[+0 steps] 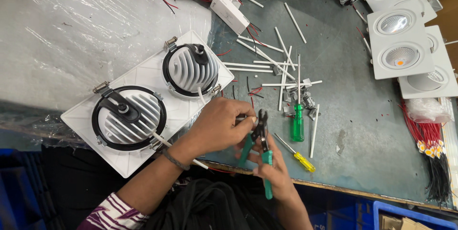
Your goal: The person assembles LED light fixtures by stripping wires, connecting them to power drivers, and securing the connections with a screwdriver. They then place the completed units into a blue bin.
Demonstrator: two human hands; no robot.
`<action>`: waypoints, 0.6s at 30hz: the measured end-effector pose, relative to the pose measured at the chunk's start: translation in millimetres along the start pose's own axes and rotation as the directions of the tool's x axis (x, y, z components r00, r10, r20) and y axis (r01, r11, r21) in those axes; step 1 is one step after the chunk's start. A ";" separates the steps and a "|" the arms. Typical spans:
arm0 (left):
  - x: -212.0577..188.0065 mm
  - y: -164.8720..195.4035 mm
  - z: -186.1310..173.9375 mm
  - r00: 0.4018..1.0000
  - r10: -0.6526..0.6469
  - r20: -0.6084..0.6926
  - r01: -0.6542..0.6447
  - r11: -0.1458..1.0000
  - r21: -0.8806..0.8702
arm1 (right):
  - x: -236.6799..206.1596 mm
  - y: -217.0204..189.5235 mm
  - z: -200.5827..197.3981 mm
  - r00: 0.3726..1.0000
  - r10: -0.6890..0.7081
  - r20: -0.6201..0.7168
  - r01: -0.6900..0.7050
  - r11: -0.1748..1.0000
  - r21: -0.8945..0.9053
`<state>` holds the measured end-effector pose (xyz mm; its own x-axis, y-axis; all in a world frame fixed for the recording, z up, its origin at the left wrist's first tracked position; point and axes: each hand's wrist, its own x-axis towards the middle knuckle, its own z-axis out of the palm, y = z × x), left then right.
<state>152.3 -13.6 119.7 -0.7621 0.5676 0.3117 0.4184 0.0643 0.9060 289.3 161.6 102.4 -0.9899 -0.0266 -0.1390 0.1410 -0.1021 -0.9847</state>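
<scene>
My right hand (272,165) grips a pair of green-handled pliers (261,149) at the near edge of the bench, jaws pointing up. My left hand (217,125) pinches something small at the plier jaws; the item is hidden by my fingers. A white twin downlight housing (186,111) lies face down to the left, showing two ribbed white heat sinks in black rings. A white-sleeved wire (160,139) runs from the nearer heat sink under my left wrist.
A green-handled screwdriver (298,115) and a small yellow-handled one (298,156) lie just right of my hands. Several white sleeve tubes (267,58) and small metal clips (298,94) are scattered behind. Finished white downlights (398,44) at right, red-black wire bundle (431,144), plastic sheet (71,30) at left.
</scene>
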 end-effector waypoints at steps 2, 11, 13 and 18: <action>0.7 -2.0 1.1 0.999 0.034 -0.013 -0.033 0.999 0.001 | -0.7 -2.8 1.7 0.999 -0.039 -0.027 0.040 0.998 0.041; -35.1 44.7 -42.9 0.901 0.433 0.023 -0.410 0.832 0.375 | -37.3 -11.3 -11.0 0.963 -0.204 -0.177 0.220 0.972 0.076; -57.1 50.7 -59.9 0.928 0.339 0.156 -0.373 0.826 0.423 | -45.4 -11.4 -16.0 0.953 -0.239 -0.188 0.260 0.960 0.099; -90.6 34.5 -54.0 0.883 0.060 0.466 -0.393 0.638 0.662 | -54.3 -5.5 -11.0 0.958 -0.231 -0.169 0.257 0.955 0.150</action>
<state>209.1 -107.1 138.2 -0.4174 0.8874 0.1955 0.8936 0.3617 0.2659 342.1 174.6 114.2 -0.9830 0.1666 0.0769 -0.1180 -0.2531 -0.9602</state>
